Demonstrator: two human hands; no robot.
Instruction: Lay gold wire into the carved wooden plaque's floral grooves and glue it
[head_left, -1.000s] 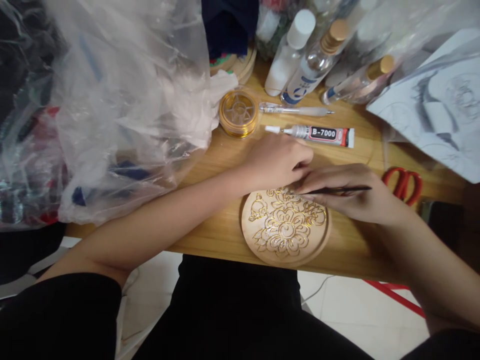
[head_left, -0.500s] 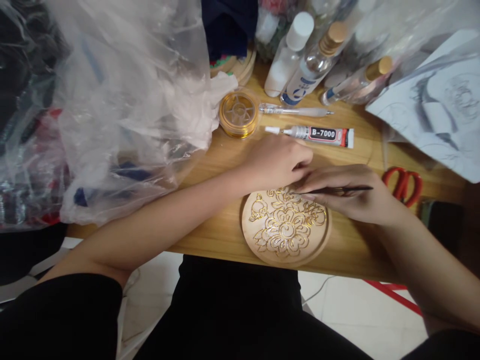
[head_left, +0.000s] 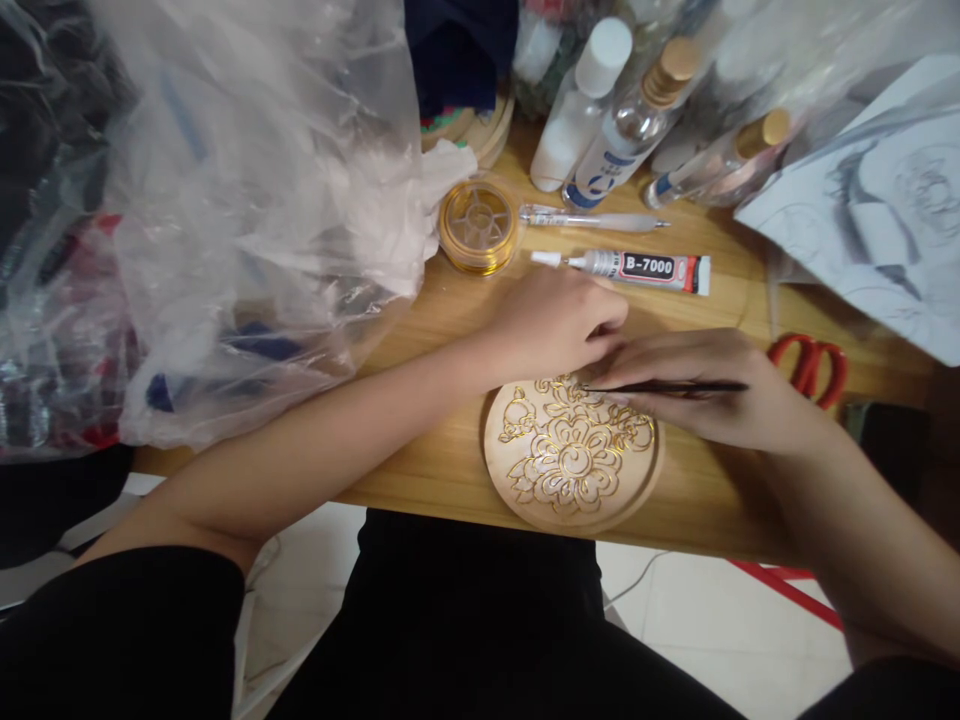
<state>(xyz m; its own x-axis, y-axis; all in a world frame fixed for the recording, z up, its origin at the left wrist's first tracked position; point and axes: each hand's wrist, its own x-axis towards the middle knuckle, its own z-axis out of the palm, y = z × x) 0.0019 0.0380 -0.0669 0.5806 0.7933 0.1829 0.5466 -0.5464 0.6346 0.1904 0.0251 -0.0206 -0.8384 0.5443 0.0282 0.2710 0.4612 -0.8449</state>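
A round pale wooden board [head_left: 502, 470] lies at the table's front edge. Gold wire [head_left: 577, 460] on it forms outlined flowers and leaves. My right hand [head_left: 690, 385] is closed around slim black tweezers [head_left: 697, 387], their tip down at the upper part of the pattern. My left hand [head_left: 562, 315] rests curled at the board's far edge, its fingers bent and touching or nearly touching my right fingertips. What the left fingers pinch, if anything, is hidden behind the knuckles.
A spool of gold wire [head_left: 478, 228], a pen [head_left: 596, 219] and a B-7000 glue tube [head_left: 645, 268] lie beyond my hands. Bottles [head_left: 619, 140] stand behind them. Red-handled scissors [head_left: 808, 368] and paper sketches [head_left: 885, 200] are at right. Plastic bags [head_left: 270, 200] fill the left.
Both hands stay almost in place. The tweezers' angle shifts very slightly in my right hand, and the whole view moves a little.
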